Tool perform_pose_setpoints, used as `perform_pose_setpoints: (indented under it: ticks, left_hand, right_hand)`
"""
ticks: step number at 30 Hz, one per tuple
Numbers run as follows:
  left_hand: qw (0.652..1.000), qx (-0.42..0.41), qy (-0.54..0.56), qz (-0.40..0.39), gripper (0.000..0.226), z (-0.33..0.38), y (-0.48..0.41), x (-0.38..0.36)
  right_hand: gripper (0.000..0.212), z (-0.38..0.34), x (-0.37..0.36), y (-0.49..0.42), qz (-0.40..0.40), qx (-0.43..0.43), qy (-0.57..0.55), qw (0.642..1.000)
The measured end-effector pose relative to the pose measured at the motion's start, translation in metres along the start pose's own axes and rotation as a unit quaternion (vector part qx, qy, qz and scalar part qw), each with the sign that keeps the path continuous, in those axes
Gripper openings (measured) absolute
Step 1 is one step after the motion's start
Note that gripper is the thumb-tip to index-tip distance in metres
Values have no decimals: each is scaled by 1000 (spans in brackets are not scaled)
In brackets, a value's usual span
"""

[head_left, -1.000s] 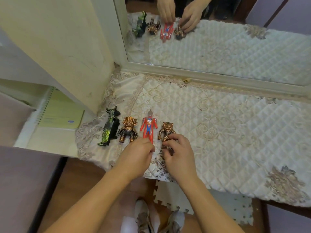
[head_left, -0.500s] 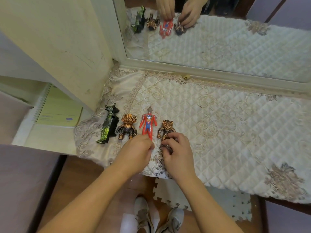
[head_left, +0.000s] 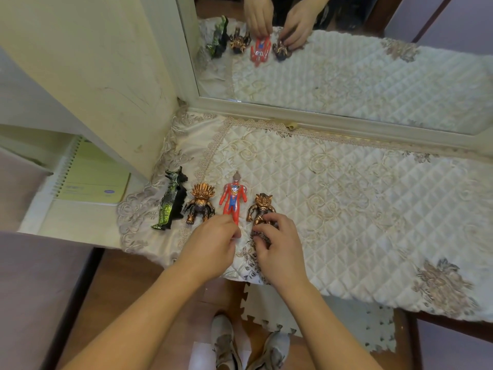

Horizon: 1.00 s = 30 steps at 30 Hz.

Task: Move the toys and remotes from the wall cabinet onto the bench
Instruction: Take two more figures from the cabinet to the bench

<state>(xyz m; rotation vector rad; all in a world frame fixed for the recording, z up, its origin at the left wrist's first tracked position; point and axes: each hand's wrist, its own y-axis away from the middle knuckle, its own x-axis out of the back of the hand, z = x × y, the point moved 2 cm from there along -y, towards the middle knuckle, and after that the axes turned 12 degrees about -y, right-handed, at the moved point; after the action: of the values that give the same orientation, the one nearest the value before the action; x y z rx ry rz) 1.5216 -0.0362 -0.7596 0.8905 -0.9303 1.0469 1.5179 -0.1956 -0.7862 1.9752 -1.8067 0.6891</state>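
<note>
Several toy figures lie in a row on the bench's quilted cream cover (head_left: 346,209): a green-black dinosaur (head_left: 170,200), a bronze frilled monster (head_left: 201,204), a red and blue hero figure (head_left: 233,198) and a bronze horned monster (head_left: 261,208). My left hand (head_left: 213,247) pinches the legs of the red hero figure. My right hand (head_left: 280,244) holds the legs of the horned bronze monster with curled fingers. Both toys lie flat on the cover. No remotes are in view.
A framed mirror (head_left: 346,121) stands along the back of the bench and reflects the toys and hands. A cream cabinet side (head_left: 93,76) rises at left, with a green spiral notebook (head_left: 90,180) on a low shelf. Foam mat and my shoes lie below.
Both hands stay on the same two toys at the bench's front edge. The view has shifted slightly; the toys have barely moved.
</note>
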Motion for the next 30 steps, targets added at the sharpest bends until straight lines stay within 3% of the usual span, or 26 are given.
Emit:
perform_pose_setpoints:
  ticks: [19,30]
  left_hand:
    - [997,9,-29,64,48,47,20,63]
    - [995,35,-72,55,61,111,38,118]
  right_hand:
    - [41,-49,85,7,-5,-17,12,1000]
    - [48,-103,168,23,-24,11,109,994]
